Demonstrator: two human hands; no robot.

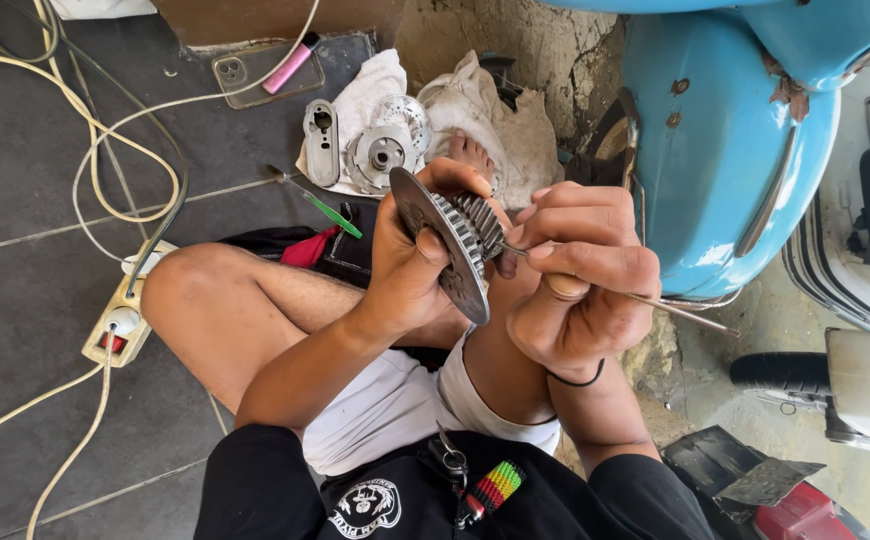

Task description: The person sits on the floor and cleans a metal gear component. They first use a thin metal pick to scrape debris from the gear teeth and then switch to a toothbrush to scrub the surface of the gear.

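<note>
Head camera, looking down on a person seated on a dark tiled floor (pixel 25 330), knees drawn up. Work on a toothed metal gear cluster (pixel 460 235) appears to be midway: the part is out of its machine and held up for probing, while other metal parts (pixel 375 150) lie apart on a white cloth (pixel 370 85) just beyond the knees, not yet refitted. How much cleaning or picking remains cannot be told from the teeth.

Left hand (pixel 410 265) is raised to chest height, wrist bent back, fingers and thumb closed firmly around the rim of the gear cluster's flat disc, teeth pointing to the right. Right hand (pixel 580 285) sits just beside it, fingers pinched tight on a thin metal rod (pixel 675 308); the rod's tip touches the teeth and its tail sticks out to the right. A black band circles the right wrist.

A green-handled tool (pixel 330 208) rests on the floor near the left knee. A power strip (pixel 120 320) with pale cables lies at far left. A light blue scooter (pixel 725 150) stands close on the right.
</note>
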